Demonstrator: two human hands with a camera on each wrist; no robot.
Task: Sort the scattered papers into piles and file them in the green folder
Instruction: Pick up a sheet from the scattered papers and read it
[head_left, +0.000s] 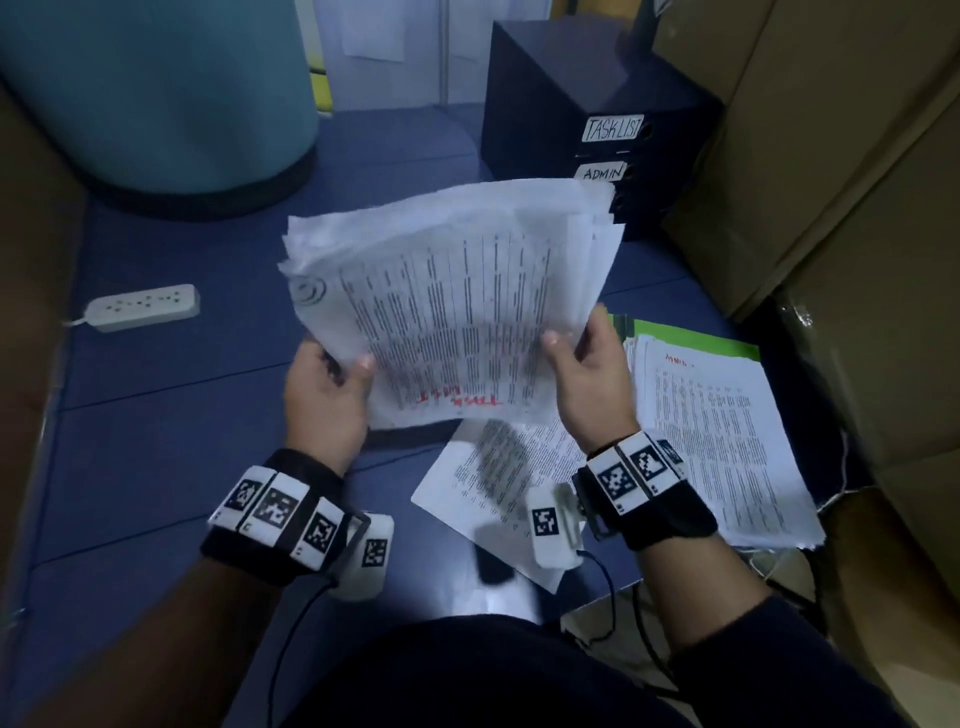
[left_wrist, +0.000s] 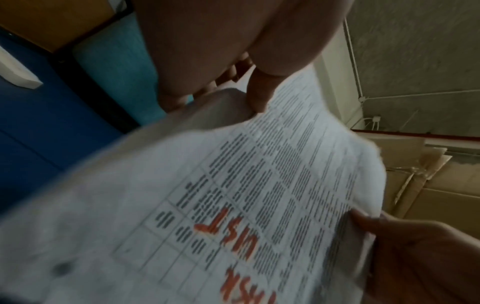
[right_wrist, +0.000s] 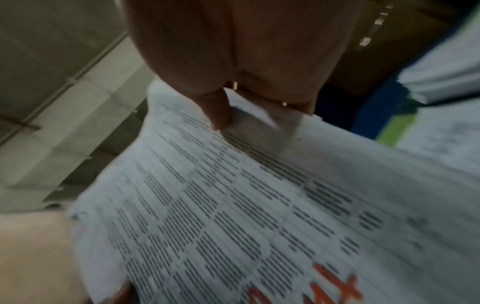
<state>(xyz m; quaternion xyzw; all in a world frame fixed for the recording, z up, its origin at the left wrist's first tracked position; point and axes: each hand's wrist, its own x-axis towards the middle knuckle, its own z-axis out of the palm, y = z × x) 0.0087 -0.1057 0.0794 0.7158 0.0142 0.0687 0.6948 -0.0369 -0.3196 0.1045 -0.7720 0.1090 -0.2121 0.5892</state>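
Note:
Both hands hold up a thick stack of printed papers (head_left: 452, 291) with "TASK LIST" in red on the top sheet (left_wrist: 233, 236). My left hand (head_left: 332, 384) grips its left edge, thumb on top. My right hand (head_left: 587, 369) grips the right edge, thumb on the sheet (right_wrist: 221, 115). On the floor at the right lies the open green folder (head_left: 696, 338) under a pile of papers (head_left: 722, 441) marked "ADMIN" in red. A loose printed sheet (head_left: 498, 488) lies on the floor below the held stack.
A dark file box (head_left: 571, 119) labelled "TASK LIST" and "ADMIN" stands behind the stack. Cardboard boxes (head_left: 831, 182) wall the right side. A teal drum (head_left: 166, 93) stands at the back left, a white power strip (head_left: 143, 306) on the blue floor mat (head_left: 156, 415).

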